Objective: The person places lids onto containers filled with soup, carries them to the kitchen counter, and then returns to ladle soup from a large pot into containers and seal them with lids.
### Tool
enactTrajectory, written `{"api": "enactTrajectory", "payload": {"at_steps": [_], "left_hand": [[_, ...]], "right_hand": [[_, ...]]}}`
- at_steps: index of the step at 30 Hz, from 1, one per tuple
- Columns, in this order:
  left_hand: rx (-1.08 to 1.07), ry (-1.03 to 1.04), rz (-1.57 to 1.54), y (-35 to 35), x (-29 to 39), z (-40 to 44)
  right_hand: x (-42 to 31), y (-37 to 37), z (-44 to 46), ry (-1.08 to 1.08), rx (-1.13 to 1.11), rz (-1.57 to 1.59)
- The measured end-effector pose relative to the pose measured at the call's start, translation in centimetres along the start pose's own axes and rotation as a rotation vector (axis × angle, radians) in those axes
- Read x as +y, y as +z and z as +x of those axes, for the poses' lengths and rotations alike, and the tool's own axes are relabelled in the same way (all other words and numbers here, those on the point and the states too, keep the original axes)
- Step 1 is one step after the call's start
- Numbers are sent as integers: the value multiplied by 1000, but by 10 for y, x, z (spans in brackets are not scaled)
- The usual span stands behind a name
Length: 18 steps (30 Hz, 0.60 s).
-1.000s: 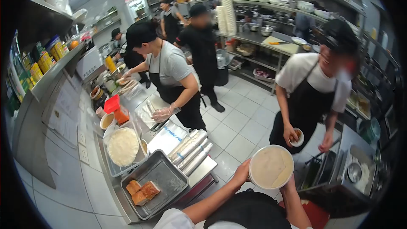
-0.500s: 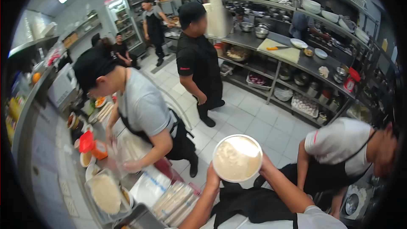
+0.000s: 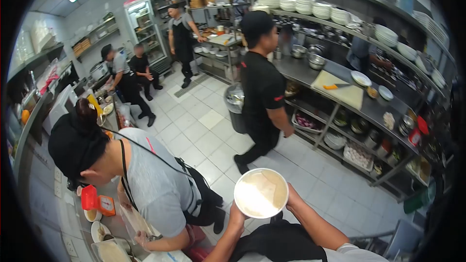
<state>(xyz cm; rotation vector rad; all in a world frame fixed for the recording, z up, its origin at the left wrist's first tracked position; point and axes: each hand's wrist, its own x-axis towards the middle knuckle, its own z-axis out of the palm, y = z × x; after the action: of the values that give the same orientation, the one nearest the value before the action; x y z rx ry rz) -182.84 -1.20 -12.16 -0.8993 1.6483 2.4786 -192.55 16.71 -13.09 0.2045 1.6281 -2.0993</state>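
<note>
A round white tub [image 3: 238, 199] is held out in front of my body, filled with something pale and creamy that catches a bright glare. My left hand [image 3: 238, 218] grips its near left side. On the right side, my right hand [image 3: 294, 198] is closed against the wall of the tub. Most of the fingers are hidden behind or under it. Whether a clear lid covers the top, I cannot tell.
A co-worker in grey [image 3: 155, 184] bends over the left counter beside an orange scale [image 3: 106, 205]. Another person in black [image 3: 262, 77] walks ahead. The right steel counter [image 3: 296, 70] carries a cutting board [image 3: 345, 94] with a knife [image 3: 336, 86]. A bin [image 3: 236, 111] stands behind the walker.
My view has shifted, and the tub sits slightly lower and further left, still in both hands. The person in black has stepped rightward. The crouching person at the right has left the view.
</note>
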Motion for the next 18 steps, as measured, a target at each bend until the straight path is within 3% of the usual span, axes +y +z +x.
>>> {"api": "enactTrajectory", "payload": {"at_steps": [3, 11, 15, 18], "left_hand": [[61, -61, -5, 13, 27, 49], [255, 95, -103, 29, 84, 201], [342, 232, -101, -4, 79, 292], [439, 115, -261, -4, 137, 321]], "right_hand": [[-32, 15, 55, -9, -26, -36], [-88, 63, 261, 56, -294, -129], [-113, 110, 354, 116, -474, -215], [-126, 151, 415, 185, -555, -246]]}}
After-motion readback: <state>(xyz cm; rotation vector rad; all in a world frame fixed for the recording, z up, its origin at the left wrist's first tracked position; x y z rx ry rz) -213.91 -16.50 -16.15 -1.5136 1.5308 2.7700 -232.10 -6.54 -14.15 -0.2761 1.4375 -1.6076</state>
